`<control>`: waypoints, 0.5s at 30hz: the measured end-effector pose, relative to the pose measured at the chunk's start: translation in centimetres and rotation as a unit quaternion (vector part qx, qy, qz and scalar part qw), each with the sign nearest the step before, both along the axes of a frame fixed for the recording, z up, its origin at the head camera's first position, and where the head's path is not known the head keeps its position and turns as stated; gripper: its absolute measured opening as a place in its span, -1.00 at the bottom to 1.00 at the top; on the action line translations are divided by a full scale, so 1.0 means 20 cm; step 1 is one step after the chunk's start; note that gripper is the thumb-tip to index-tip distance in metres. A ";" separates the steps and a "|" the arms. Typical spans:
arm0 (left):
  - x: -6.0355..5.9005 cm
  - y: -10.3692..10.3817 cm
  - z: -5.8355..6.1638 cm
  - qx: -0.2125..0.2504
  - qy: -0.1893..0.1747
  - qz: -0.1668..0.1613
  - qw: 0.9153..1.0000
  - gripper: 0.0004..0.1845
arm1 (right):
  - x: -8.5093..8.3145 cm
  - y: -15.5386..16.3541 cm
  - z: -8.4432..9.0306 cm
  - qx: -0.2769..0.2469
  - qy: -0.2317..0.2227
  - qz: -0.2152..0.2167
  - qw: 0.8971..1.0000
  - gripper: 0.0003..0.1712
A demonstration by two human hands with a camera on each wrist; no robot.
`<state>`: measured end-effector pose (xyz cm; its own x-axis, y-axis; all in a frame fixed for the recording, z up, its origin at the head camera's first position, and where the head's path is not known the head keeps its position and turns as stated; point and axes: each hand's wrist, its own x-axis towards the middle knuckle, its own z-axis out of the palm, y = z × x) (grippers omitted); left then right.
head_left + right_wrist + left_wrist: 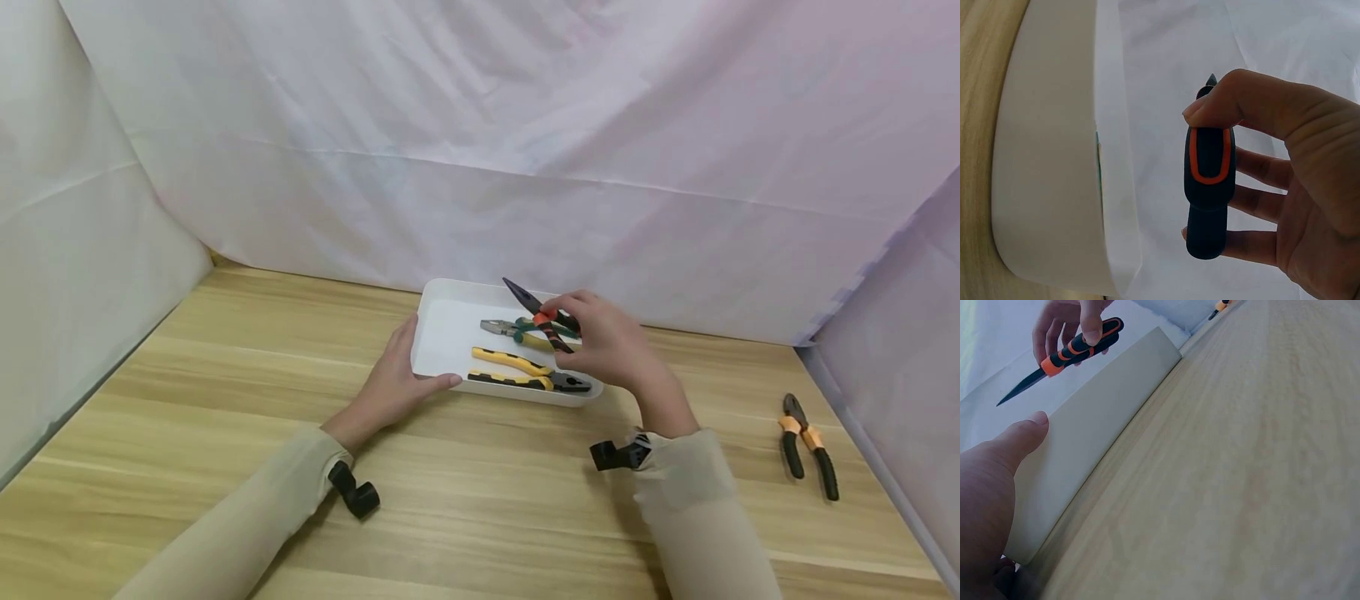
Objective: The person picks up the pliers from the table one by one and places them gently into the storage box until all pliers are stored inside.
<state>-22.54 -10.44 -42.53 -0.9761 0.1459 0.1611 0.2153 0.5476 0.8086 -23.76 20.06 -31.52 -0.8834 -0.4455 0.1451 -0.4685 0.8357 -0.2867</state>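
My right hand (pixel 611 342) holds black-and-red long-nose pliers (pixel 528 297) by the handles, thumb on one side and fingers on the other. Their pointed nose aims up and left, above a white tray (pixel 450 292). My left hand (pixel 390 379) grips the tray's near left corner, its thumb along the front wall and its fingers at the left side. Inside the tray lie green-and-yellow pliers (pixel 498 327), partly hidden behind the right hand and the held pliers. Nearer the front wall are yellow-and-black pliers (pixel 510 361), jaws pointing right.
Orange-and-black pliers (pixel 791 421) lie on the wooden table (pixel 480 500) at the far right, handles spread toward me. White cloth (pixel 337 208) hangs right behind the tray and along both sides. A black camera mount (pixel 356 492) sits on each wrist.
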 end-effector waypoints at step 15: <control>0.00 -0.01 0.00 -0.009 0.000 0.000 1.000 0.33 | -0.05 -0.05 -0.10 0.069 0.012 0.034 0.997 -0.40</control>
